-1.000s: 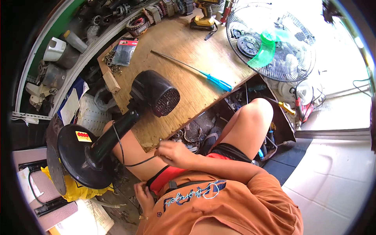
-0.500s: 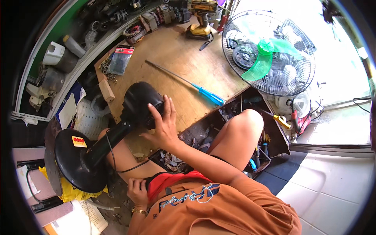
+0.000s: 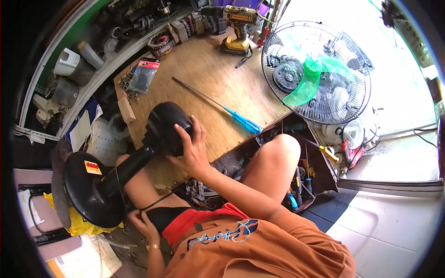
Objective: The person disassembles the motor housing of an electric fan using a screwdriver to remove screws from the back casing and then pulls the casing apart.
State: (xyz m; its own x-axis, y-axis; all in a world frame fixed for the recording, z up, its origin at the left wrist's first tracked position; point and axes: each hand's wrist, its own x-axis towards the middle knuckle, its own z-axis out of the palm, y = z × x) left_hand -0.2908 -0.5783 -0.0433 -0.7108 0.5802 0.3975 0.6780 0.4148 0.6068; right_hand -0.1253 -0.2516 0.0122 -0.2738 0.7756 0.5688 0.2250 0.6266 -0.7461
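Note:
A black table fan body [image 3: 134, 162], with its round base toward me, leans across my left thigh, its motor head at the table's edge. My right hand [image 3: 193, 150] grips the front of the motor head, fingers curved over its side and thumb lower down. Lower left, my left hand [image 3: 144, 226] pinches the black power cord [image 3: 160, 200] beside the base; its fingertips are partly hard to see. A long screwdriver with a blue handle [image 3: 244, 122] lies on the wooden table, beyond my right hand.
On the wooden table [image 3: 199, 65] sit a yellow-black cordless drill [image 3: 236, 37] and a plastic packet [image 3: 144, 76]. A wire fan guard with a green blade [image 3: 306, 85] stands at the right. An open tool drawer [image 3: 320, 162] lies beside my right knee. Parts fill the left shelf [image 3: 74, 102].
My left hand has moved left from my thigh to the cord beside the fan base. My right hand stays at the motor head, its thumb now nearer the housing. The view has shifted slightly.

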